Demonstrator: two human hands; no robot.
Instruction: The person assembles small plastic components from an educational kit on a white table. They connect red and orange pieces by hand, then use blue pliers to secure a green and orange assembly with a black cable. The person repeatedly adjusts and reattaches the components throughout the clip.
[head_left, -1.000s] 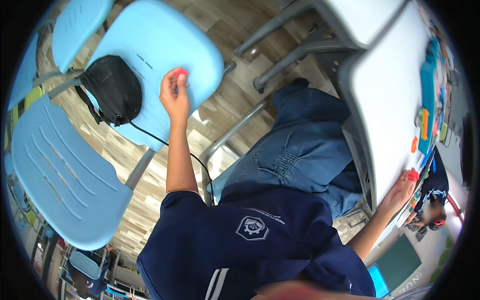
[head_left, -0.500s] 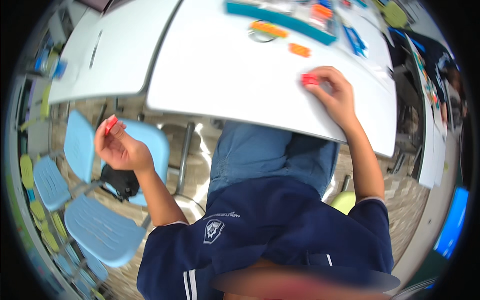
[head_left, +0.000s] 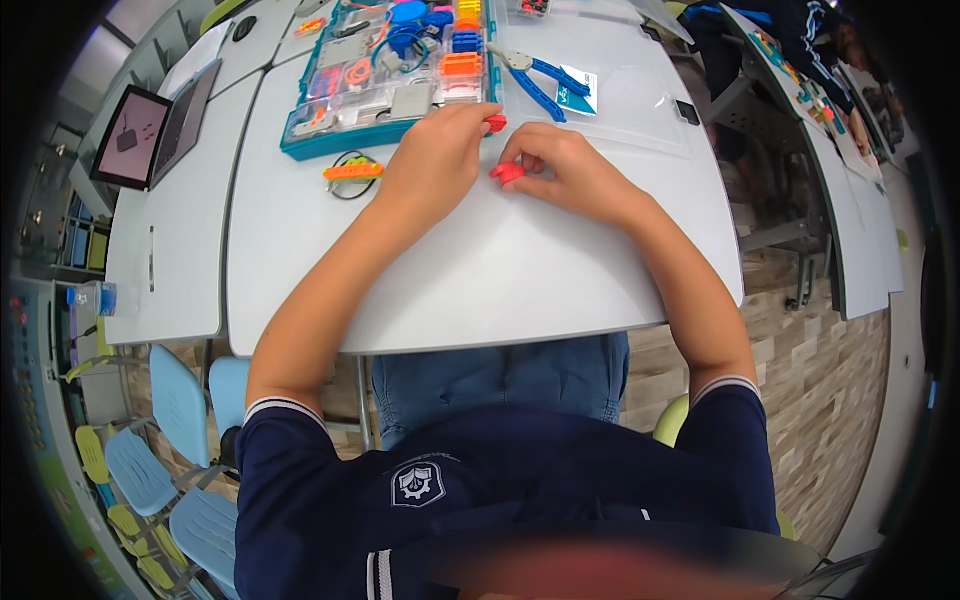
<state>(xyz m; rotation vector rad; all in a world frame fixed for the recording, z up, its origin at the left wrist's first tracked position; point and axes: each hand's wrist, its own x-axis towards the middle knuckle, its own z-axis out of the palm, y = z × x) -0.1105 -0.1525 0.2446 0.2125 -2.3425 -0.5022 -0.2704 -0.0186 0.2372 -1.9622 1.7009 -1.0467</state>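
Note:
Over the white table (head_left: pixel 480 280), my left hand (head_left: pixel 435 158) pinches a small red plastic building piece (head_left: pixel 495 123) between thumb and fingers. A second red building piece (head_left: pixel 509 173), just nearer to me, is gripped in the fingertips of my right hand (head_left: pixel 575 168). The two pieces are close together but apart. An orange beam with a green part (head_left: pixel 354 171) lies left of my left hand, with a black ring-shaped cord around it. My left hand hides part of the front of the teal-edged parts box (head_left: pixel 345 141), and its far fingers hide one another.
Sorted plastic parts fill the box. Blue-handled pliers (head_left: pixel 540 85) lie beside it on a clear plastic lid (head_left: pixel 640 130), near a teal-and-white card (head_left: pixel 578 92). An open laptop (head_left: pixel 150 135) stands on the left table. Blue chairs (head_left: pixel 178 405) stand at lower left.
My left hand has come up from beside the table to its far middle, bringing its red piece. My right hand has moved left toward it with the other piece. The view has shifted.

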